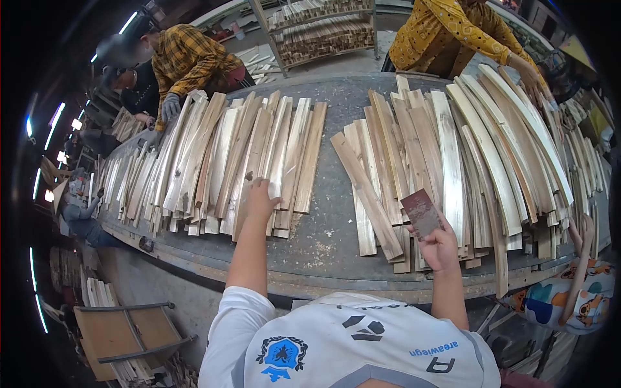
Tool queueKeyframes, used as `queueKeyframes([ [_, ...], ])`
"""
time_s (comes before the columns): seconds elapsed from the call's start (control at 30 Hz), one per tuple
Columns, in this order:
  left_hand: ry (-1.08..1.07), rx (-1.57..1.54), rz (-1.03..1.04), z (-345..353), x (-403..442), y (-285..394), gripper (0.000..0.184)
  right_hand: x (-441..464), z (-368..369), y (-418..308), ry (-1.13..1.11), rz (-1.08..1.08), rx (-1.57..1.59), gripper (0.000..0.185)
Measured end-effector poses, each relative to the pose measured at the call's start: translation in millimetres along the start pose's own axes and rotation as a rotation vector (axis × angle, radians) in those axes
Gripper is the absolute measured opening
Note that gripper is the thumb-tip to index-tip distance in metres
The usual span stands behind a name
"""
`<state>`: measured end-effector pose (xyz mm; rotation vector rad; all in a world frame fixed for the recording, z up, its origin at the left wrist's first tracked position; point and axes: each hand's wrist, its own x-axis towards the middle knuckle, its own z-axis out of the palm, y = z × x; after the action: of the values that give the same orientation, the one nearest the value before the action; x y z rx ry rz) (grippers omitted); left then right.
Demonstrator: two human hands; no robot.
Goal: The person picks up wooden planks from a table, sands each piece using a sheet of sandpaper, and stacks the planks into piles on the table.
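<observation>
My left hand point(261, 198) lies on the near part of the left group of wooden strips point(249, 155), its fingers apart and nothing gripped. In my right hand point(440, 248) is a flat, worn, reddish-brown rectangle that looks like a piece of sandpaper point(422, 212). My fingers close around its lower edge, and it is held up over the right group of wooden strips point(424, 145). One strip point(366, 194) there lies slanted across its neighbours.
The grey table point(323, 239) shows sawdust between the two groups. Across it stand a person in checked yellow point(194, 58) and one in patterned yellow point(446, 39). Another person's hand point(582, 233) is at the right edge. A rack point(323, 32) of wood stands behind.
</observation>
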<state>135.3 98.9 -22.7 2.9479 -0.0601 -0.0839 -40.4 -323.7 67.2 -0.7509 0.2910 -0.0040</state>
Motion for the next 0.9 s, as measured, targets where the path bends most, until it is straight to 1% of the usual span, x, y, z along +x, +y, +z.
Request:
queueKeyframes([
  [0.07,0.097,0.030,-0.049,-7,-5,11,0.067,3,1,1,-0.003,0.008,0.000,0.077],
  [0.17,-0.003,0.225,-0.067,-16,-13,39,0.060,1,-3,3,0.001,0.006,0.000,0.075],
  [0.27,0.115,0.369,-0.036,7,-11,37,0.053,-1,-10,1,0.022,-0.003,0.007,0.075],
  [0.37,0.020,0.362,-0.044,11,0,33,0.045,-5,-17,-2,0.043,-0.009,0.021,0.075],
  [0.47,-0.072,0.301,-0.113,6,11,34,0.042,-7,-23,-5,0.056,-0.010,0.061,0.077],
  [0.57,0.096,0.195,-0.065,2,9,26,0.036,-11,-28,-5,0.067,-0.013,0.068,0.077],
  [0.6,0.243,0.108,-0.027,15,11,12,0.027,-10,-29,-4,0.070,-0.010,0.066,0.077],
  [0.7,-0.273,-0.916,-0.442,2,13,-1,0.024,-10,-26,-4,0.076,0.000,0.064,0.077],
  [0.8,-0.371,-1.698,-0.784,11,-8,19,0.028,-7,-20,-3,0.040,0.021,0.064,0.076],
  [0.87,-0.412,-1.741,-0.772,24,-23,33,0.037,-5,-13,0,0.000,0.038,0.055,0.076],
  [0.9,-0.382,-1.693,-0.741,33,-29,51,0.040,-5,-9,2,-0.016,0.042,0.045,0.076],
])
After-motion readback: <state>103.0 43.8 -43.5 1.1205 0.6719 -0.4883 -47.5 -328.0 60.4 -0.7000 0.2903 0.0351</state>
